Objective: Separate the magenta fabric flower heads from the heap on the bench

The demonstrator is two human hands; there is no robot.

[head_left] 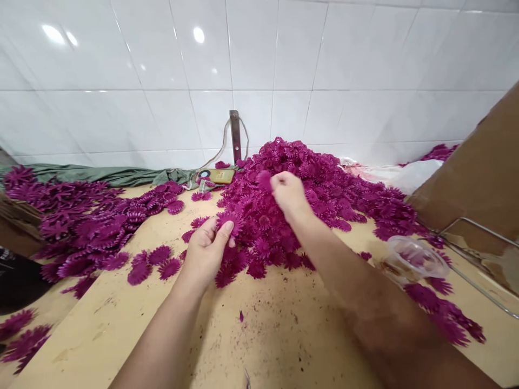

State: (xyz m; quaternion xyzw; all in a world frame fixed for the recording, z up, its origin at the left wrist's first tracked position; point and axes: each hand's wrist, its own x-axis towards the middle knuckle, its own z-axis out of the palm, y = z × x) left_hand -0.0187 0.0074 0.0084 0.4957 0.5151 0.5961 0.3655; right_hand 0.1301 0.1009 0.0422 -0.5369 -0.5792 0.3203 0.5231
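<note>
My left hand [206,249] is closed around a magenta fabric flower piece [229,220], gripped between thumb and fingers just above the tabletop. My right hand [288,193] reaches further back over a big heap of magenta flower pieces [324,189] and pinches one small magenta piece [264,179] at its fingertips. Both hands hover at the near-left edge of that heap. More flower pieces lie in a flatter, spread pile [85,221] on the left.
The wooden tabletop [259,335] carries loose petals and crumbs. A clear plastic cup [411,259] lies on its side at the right beside a wire rack [478,259] and a cardboard box [474,173]. Green cloth [101,174] and a white tiled wall stand behind.
</note>
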